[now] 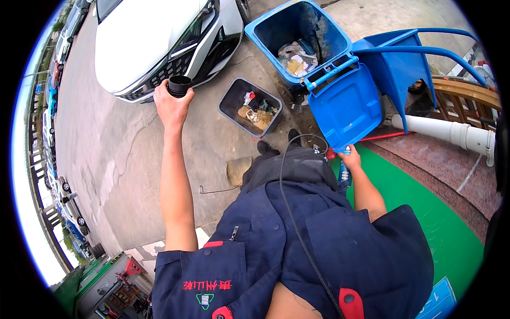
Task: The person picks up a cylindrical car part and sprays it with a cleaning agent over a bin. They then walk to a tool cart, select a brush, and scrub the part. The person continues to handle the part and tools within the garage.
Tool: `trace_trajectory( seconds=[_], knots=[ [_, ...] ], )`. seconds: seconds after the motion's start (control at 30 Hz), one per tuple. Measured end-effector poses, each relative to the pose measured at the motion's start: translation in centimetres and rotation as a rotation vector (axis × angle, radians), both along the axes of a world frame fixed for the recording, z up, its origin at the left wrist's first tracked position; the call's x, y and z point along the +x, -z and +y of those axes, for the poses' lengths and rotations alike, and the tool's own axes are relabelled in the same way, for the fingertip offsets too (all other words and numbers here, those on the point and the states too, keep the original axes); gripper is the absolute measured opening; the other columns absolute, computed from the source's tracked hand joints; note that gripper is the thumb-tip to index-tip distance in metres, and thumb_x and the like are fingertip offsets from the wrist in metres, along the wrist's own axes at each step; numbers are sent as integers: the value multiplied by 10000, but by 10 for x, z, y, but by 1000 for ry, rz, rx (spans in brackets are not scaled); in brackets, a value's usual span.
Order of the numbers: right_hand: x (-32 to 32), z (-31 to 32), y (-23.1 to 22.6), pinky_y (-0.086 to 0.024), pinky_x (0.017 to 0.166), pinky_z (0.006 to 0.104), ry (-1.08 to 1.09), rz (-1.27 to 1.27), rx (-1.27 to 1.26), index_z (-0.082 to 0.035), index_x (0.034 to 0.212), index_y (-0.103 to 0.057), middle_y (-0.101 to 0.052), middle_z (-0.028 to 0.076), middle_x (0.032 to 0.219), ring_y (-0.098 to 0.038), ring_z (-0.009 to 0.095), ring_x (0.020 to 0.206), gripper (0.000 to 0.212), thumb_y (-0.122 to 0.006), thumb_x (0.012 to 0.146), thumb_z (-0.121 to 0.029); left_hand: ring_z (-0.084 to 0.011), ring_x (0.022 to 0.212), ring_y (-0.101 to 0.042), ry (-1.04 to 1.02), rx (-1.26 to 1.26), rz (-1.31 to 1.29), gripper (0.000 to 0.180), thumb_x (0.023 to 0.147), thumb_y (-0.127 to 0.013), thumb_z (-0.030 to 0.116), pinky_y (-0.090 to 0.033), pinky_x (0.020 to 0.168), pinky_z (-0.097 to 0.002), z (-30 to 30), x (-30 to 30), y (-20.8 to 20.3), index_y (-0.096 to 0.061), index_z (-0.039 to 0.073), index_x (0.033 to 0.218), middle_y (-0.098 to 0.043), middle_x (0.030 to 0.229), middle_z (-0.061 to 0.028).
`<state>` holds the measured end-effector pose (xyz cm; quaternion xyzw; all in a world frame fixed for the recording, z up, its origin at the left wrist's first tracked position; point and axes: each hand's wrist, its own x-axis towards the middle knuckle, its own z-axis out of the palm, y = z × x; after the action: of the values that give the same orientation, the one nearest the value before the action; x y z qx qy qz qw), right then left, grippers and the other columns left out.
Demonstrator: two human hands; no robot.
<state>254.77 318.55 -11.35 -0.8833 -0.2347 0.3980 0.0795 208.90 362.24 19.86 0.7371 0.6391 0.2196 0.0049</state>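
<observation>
My left hand (173, 108), raised and stretched out ahead, is closed round a black ribbed cylinder (179, 86) with a dark opening on top. Its exact kind I cannot make out. Low on the right, my right hand (350, 159) is closed beside the lower edge of a blue bin lid (348, 109). A slim blue and white object (344, 172) shows at that hand, partly hidden by the fingers. Between my hands, a grey rectangular bin (222, 108) on the ground holds sawdust-like material, crumpled scraps and a red piece.
A large blue wheeled bin (255, 33) with rubbish inside stands ahead, its lid hanging open toward me. Beside it are a blue plastic chair (396, 69) and a white pipe (441, 132). A white car (143, 40) is parked front left. Green flooring (382, 181) lies right.
</observation>
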Motion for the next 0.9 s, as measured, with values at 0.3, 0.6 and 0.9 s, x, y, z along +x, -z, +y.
trace_trajectory(
  seconds=[0.3, 0.6, 0.9],
  knots=[
    [5, -10, -12, -558, 1019, 455, 84, 61, 115, -139, 1412, -630, -723, 199, 1330, -707, 362, 1219, 765, -897, 753, -419, -324, 1182, -605, -801, -915, -777, 730, 742, -875, 461, -429, 1030, -702, -122, -137, 190, -664, 32, 1294, -684, 1245, -123],
    [29, 8, 9, -545, 1042, 464, -240, 22, 16, -118, 1402, -630, -713, 229, 1338, -687, 386, 1255, 729, -883, 780, -401, -293, 1134, -646, -562, -424, -1330, 572, 855, -811, 417, -538, 1030, -630, -164, -200, 89, -656, 58, 1272, -692, 1221, -109],
    [11, 130, -18, -545, 1007, 441, -442, 50, 188, -102, 1364, -639, -721, 211, 1277, -701, 358, 1182, 707, -884, 772, -400, -315, 1128, -706, -1013, -795, -1055, 714, 792, -830, 482, -558, 960, -544, -356, -211, 163, -669, 22, 1313, -718, 1244, -154]
  ],
)
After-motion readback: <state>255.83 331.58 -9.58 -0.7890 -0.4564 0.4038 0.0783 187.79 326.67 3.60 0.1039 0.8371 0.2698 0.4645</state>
